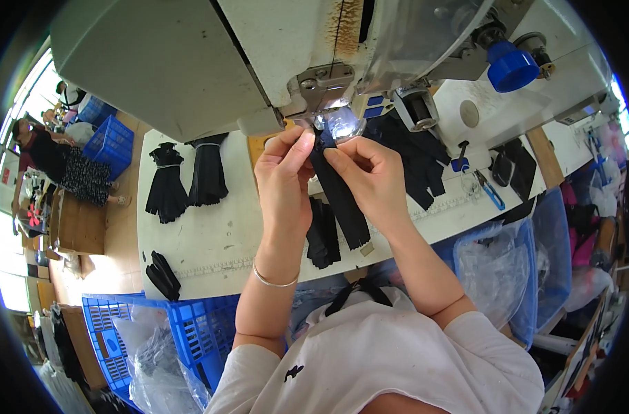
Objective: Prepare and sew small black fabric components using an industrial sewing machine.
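Both hands meet just under the lit needle area of a sewing machine (321, 86). My left hand (287, 169) is closed, its thumb and fingers pinching the upper end of a black zipper (341, 196). Beside it my right hand (371, 176) pinches the same end from the other side. The zipper's tail hangs down toward me over the white table (218, 241). Under it and slightly left lies a folded black bundle (321, 234). More loose black strips (412, 159) spread out right of my right hand. The needle itself is hidden by my fingers and the glare.
Two tied black bundles (166, 183) and a small one (162, 276) lie on the table's left. Snips with blue handles (490, 191) and a black pouch (515, 165) lie right. Blue crates (204, 324) and a bin (528, 269) flank my lap. Another person (55, 159) is far left.
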Tool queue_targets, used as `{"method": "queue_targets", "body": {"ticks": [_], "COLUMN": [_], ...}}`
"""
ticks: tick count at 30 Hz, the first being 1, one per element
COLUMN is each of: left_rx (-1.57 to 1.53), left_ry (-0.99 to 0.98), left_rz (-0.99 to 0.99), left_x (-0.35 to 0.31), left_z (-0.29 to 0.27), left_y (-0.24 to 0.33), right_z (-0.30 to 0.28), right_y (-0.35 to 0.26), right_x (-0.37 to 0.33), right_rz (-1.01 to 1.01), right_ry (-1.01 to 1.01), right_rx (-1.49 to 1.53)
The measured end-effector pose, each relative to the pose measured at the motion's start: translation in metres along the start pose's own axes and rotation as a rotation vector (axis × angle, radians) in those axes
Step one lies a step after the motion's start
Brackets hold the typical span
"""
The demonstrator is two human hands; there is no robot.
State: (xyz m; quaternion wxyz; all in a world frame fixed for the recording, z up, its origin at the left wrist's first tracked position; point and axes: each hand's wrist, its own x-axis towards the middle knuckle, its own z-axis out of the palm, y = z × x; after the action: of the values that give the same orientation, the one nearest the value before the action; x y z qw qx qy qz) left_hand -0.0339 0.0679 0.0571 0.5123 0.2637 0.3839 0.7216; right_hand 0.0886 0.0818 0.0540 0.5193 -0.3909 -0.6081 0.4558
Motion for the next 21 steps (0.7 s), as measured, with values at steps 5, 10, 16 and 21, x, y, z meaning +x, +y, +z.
{"method": "queue_targets", "body": {"ticks": [5, 10, 16, 21], "left_rx": [-0.035, 0.251, 0.554, 0.270], "left_ry": [0.029, 0.078, 0.032, 0.016], "left_rz": [-0.017, 0.297, 0.194, 0.081], "left_x": [-0.003, -0.027, -0.037, -0.035], "left_z": [0.002, 0.011, -0.016, -0.013], "left_y": [-0.001, -0.003, -0.014, -0.012], "right_z": [0.001, -0.006, -0.018, -0.020], "right_y": [-0.004, -0.007, 0.011, 0.008], "right_x": [-0.001, -0.013, -0.047, -0.048], "right_rz": [-0.015, -0.064, 0.159, 0.213], "right_ry": [0.016, -0.003, -0.114, -0.138], "right_rx": [-0.036, -0.180, -0.001, -0.011]}}
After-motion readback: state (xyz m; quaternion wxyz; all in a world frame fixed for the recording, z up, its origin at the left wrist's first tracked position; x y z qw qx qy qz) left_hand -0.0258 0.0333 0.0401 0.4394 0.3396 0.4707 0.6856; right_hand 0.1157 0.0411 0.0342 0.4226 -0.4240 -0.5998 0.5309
